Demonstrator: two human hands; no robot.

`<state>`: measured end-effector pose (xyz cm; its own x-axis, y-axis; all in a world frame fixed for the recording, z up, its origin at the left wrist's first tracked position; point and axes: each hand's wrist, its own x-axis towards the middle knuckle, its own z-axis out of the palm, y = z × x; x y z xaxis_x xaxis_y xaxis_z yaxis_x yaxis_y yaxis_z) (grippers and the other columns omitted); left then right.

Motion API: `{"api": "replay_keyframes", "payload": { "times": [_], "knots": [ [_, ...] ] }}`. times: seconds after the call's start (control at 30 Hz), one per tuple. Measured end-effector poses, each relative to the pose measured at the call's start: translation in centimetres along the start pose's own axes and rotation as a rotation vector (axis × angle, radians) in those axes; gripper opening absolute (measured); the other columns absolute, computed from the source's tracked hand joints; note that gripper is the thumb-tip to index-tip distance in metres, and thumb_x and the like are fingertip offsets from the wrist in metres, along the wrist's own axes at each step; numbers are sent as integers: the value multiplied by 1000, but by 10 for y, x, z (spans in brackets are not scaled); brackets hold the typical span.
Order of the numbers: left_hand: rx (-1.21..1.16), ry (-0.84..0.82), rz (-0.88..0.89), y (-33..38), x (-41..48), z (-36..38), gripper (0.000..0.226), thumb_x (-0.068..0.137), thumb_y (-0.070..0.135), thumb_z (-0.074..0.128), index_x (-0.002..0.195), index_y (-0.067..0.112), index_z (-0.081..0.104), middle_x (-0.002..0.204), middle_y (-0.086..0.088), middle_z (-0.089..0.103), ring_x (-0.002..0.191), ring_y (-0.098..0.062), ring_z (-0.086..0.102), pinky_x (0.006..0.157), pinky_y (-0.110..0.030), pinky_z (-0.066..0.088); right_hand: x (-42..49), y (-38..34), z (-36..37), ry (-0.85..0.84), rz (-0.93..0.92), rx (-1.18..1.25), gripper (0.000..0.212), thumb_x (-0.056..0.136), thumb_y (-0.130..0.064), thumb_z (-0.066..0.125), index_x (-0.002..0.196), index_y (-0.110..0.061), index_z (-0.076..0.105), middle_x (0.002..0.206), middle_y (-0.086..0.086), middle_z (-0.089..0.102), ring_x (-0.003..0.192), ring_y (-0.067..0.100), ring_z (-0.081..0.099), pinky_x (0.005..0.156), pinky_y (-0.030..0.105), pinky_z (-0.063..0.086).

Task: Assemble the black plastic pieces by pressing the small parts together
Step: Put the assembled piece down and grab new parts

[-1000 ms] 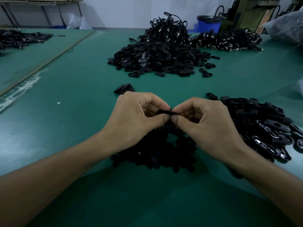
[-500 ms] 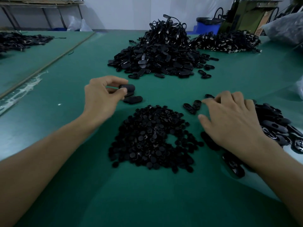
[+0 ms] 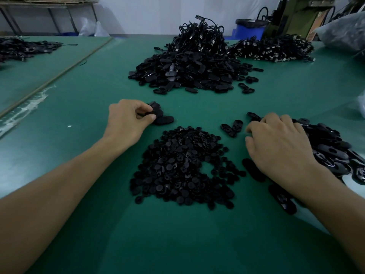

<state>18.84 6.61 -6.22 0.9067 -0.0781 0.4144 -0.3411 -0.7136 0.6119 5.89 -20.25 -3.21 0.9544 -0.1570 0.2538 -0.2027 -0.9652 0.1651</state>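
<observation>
A heap of small round black parts lies in front of me on the green table. My left hand rests just left of a small stack of black oval pieces, with thumb and fingers pinched on the black oval piece at the stack's top. My right hand lies palm down on the left edge of a pile of oval shells. Its fingers curl down among them, and what they hold is hidden. Two loose oval shells lie between the hands.
A large mound of black oval pieces sits further back, topped with cables, and a cable pile lies to its right. Another dark pile is on the left table. A blue bin and a plastic bag stand behind.
The hands, pressed together on a piece a second ago, have parted. My left hand carried the piece to the small stack and lowered it there; my right hand moved onto the right pile.
</observation>
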Motion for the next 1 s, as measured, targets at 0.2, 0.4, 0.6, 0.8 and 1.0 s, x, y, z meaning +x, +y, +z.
{"api": "replay_keyframes", "payload": {
  "times": [0.2, 0.4, 0.6, 0.8, 1.0],
  "knots": [
    [-2, 12, 17, 0, -1, -1, 24, 92, 25, 73, 114, 15, 74, 97, 13, 65, 75, 8, 57, 64, -1, 38, 0, 0, -2, -22, -19, -1, 23, 100, -24, 46, 112, -19, 65, 111, 6, 59, 106, 29, 52, 88, 38, 40],
    [-22, 28, 63, 6, -6, -1, 11, 93, 22, 71, 103, 20, 74, 90, 15, 66, 80, 7, 61, 66, 0, 40, 3, -1, -1, -14, -52, 122, 22, 91, -2, 53, 106, -13, 65, 99, 8, 62, 94, 29, 57, 85, 38, 48],
    [-100, 55, 164, 22, -19, -1, 8, 91, 20, 71, 87, 27, 72, 80, 22, 67, 80, 3, 65, 67, -1, 41, 4, -5, 4, 77, -88, 91, 23, 92, -5, 53, 109, -15, 65, 94, 6, 59, 89, 27, 52, 83, 37, 40],
    [-125, 3, 312, 42, -33, 3, 7, 90, 17, 73, 90, 24, 75, 79, 27, 65, 76, 8, 64, 64, -2, 41, 0, -4, 5, 77, -2, -37, 28, 99, -35, 46, 112, -15, 62, 118, 10, 52, 108, 31, 47, 92, 40, 39],
    [-121, -14, 380, 50, -42, 5, 6, 88, 25, 70, 90, 25, 76, 76, 24, 67, 67, 12, 59, 58, -2, 36, 0, -4, 2, 38, -38, -12, 22, 99, -23, 49, 118, -21, 61, 113, 3, 63, 108, 28, 51, 88, 38, 37]
  ]
}}
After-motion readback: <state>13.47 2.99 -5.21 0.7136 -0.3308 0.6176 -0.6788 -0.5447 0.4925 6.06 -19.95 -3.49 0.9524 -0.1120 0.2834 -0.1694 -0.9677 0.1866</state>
